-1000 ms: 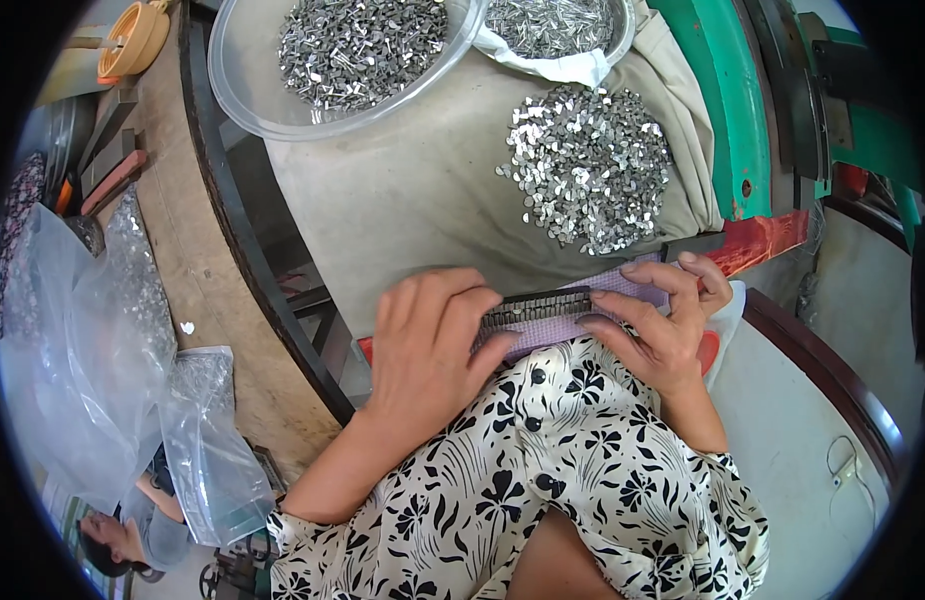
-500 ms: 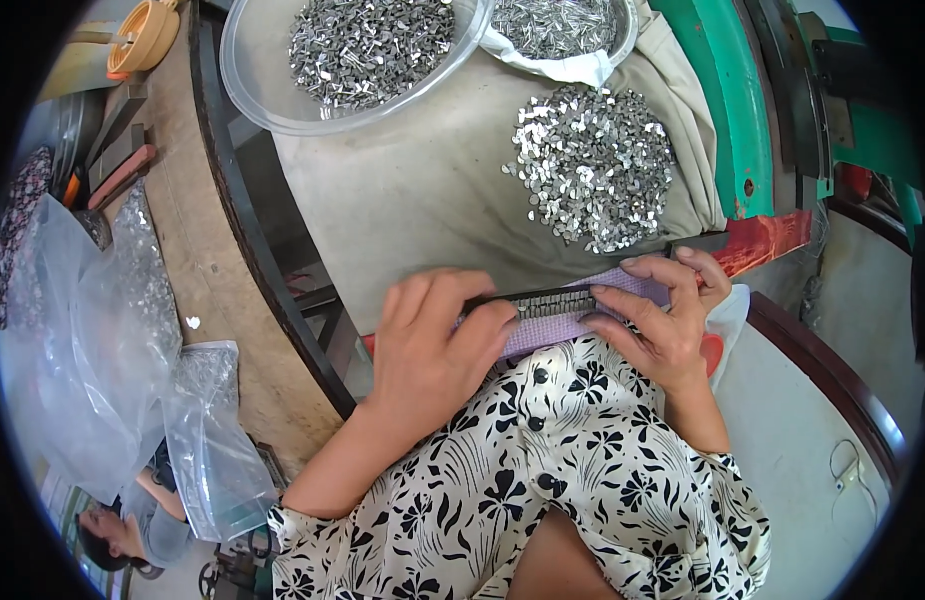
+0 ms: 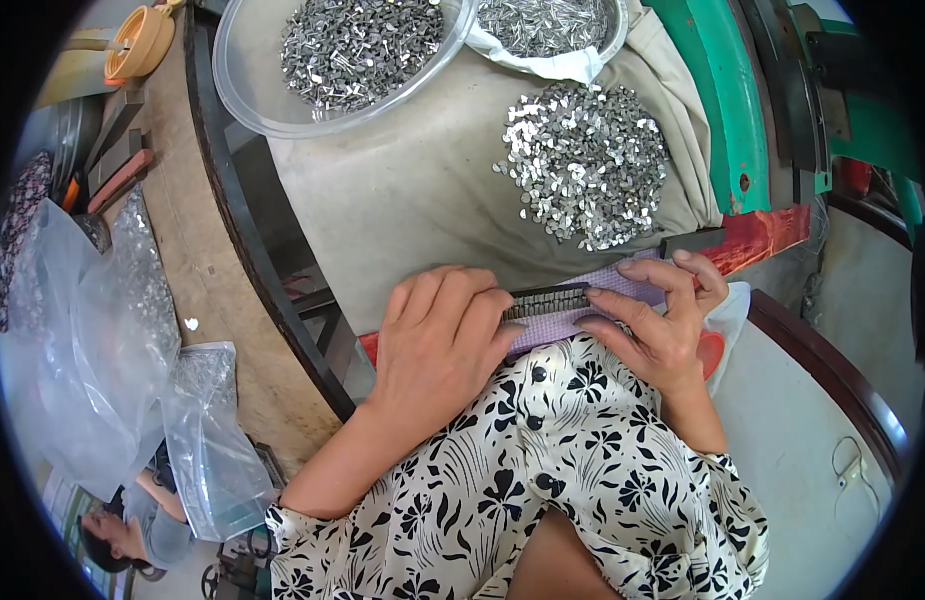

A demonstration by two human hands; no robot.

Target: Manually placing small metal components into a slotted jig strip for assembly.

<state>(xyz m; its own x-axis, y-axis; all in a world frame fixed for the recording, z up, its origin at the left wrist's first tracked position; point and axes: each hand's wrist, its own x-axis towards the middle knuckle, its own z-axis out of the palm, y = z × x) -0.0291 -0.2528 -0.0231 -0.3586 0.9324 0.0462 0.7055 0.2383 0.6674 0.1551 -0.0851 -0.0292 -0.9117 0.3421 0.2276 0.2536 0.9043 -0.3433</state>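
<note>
A narrow dark metal strip (image 3: 547, 302) with a row of small grey metal pieces along it lies over a purple checked cloth (image 3: 547, 333) close to my body. My left hand (image 3: 440, 335) is closed over the strip's left end, its fingers covering that end. At the other end my right hand (image 3: 654, 325) pinches the strip between thumb and forefinger, with its other fingers raised. Just beyond, a pile of small shiny metal pieces (image 3: 587, 165) rests on the beige cloth (image 3: 382, 210).
A clear plastic bowl (image 3: 247, 110) of small metal parts and a metal bowl (image 3: 618, 40) of thin pins stand at the back. Clear plastic bags (image 3: 207, 440) lie on the wooden bench (image 3: 217, 270) at left. Green machinery (image 3: 717, 100) borders the right. Another person (image 3: 157, 530) is at lower left.
My left hand's fingers have drawn closer together over the strip's left end. My right hand keeps nearly the same place. The whole view has shifted slightly.
</note>
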